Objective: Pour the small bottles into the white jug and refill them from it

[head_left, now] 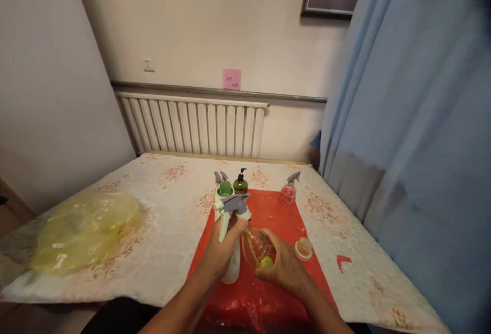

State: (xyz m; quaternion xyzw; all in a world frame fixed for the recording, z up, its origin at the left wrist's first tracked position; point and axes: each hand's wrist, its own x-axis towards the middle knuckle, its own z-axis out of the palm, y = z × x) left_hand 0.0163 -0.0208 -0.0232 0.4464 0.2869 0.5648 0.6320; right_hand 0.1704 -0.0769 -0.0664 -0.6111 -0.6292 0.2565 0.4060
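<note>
My left hand [221, 252] is closed around a grey and pale green trigger spray head [232, 208] with a white part [233, 267] hanging below it. My right hand [283, 265] is wrapped round a clear orange bottle [258, 246] lying tilted over the red mat [276, 211]. The spray head sits right at the bottle's top end. A small round orange cap [303, 248] lies on the mat just right of my right hand.
Behind my hands stand a white bottle with a green top [224, 191], a dark green pump bottle [240, 182] and a small pink spray bottle [289, 191]. A yellow plastic bag [84, 229] lies at the table's left. A blue curtain [406, 145] hangs right; a radiator [192, 127] stands behind.
</note>
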